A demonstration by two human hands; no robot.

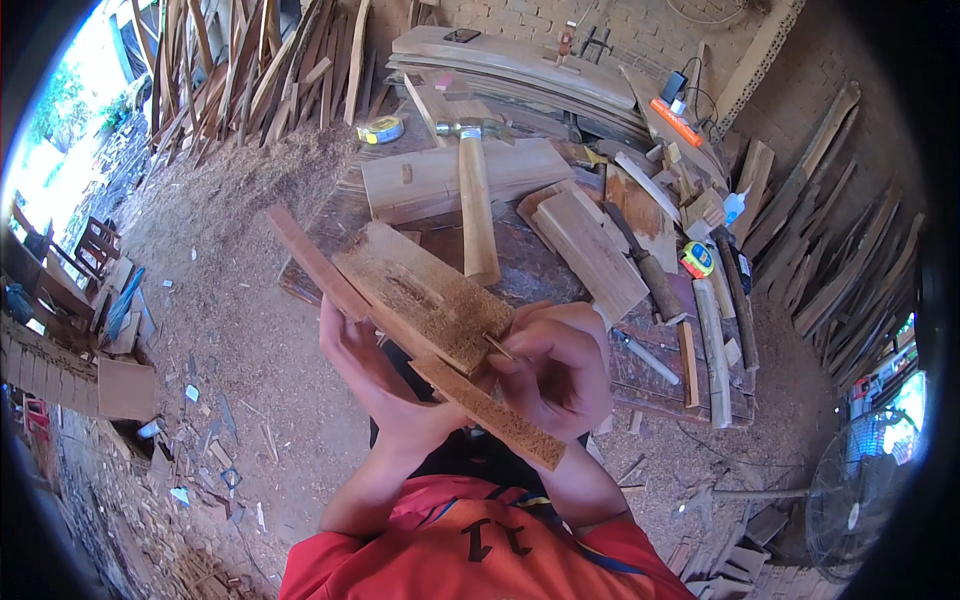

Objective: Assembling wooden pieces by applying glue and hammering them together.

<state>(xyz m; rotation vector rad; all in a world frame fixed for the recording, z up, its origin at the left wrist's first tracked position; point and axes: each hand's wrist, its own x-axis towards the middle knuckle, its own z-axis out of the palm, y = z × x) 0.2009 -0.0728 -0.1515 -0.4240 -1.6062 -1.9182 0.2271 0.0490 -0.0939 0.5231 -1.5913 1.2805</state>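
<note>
My left hand (372, 372) grips from below a joined wooden piece (425, 300), a flat rough board crossed by a long reddish strip that runs from upper left to lower right. My right hand (556, 368) is at the board's right edge, its fingers pinching a small thin nail or peg (499, 347) against the wood. Both hands hold the piece up above the front edge of the workbench (545, 270). On the bench, just beyond the board, lies a hammer (474, 190) with a long wooden handle.
The bench holds several planks and offcuts (590, 250), a chisel (650, 275), a yellow tape measure (697, 260) and another tape (381, 130). Sawdust covers the ground on the left (220, 300). Stacked timber lines the back and right. A fan (860, 490) stands lower right.
</note>
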